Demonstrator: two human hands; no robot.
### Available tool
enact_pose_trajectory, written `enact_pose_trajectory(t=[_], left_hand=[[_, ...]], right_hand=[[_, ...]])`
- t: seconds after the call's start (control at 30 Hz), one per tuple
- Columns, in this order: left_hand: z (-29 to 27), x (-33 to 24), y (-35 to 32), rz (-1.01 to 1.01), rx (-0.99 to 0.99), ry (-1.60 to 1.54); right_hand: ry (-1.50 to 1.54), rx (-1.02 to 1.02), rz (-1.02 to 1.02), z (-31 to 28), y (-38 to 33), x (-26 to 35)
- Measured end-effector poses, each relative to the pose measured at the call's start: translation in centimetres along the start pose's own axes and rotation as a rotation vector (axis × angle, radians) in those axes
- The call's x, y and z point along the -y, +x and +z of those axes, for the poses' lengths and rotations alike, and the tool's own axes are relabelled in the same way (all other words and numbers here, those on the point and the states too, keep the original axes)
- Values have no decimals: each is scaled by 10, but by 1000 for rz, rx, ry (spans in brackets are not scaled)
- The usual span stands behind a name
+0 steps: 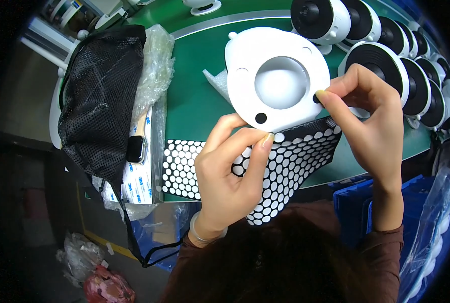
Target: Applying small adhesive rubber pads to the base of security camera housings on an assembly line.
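A slumped black mesh bag, its contents hidden, leans beside crinkled clear bubble wrap on the green table. The white-dotted black sheet stretches rightward. The left hand has thumb and forefinger at the lower edge of the smooth white housing; whether they grip it, I cannot tell. Almost round, it hangs over the sheet, recess facing up, knob toward upper left. The right hand pinches a black dot against its right side. Blue bins sit lower right.

An assembly workshop is being suggested by the green workbench, the rows of matching black-and-white round units and the blue plastic bins
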State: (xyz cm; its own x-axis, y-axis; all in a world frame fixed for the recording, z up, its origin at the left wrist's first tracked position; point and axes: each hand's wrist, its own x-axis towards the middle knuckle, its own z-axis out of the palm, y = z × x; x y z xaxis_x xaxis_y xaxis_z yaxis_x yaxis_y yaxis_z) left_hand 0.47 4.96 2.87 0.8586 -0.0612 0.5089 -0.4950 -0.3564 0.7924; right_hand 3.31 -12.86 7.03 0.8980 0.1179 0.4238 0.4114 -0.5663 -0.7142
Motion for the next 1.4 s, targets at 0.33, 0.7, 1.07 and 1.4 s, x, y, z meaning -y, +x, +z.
enact_pose_trajectory(t=[0.33, 0.7, 1.07, 1.4], left_hand=[[-20, -14, -8, 23, 46, -40], [-10, -27, 3, 93, 190, 59], [-2, -31, 6, 63, 210, 7], [1, -20, 3, -26, 162, -144]], right_hand=[[-27, 88, -410, -14, -22, 15], [-53, 126, -387, -12, -31, 9], [-54, 112, -371, -12, -31, 5], [-75, 18, -441, -10, -34, 5]])
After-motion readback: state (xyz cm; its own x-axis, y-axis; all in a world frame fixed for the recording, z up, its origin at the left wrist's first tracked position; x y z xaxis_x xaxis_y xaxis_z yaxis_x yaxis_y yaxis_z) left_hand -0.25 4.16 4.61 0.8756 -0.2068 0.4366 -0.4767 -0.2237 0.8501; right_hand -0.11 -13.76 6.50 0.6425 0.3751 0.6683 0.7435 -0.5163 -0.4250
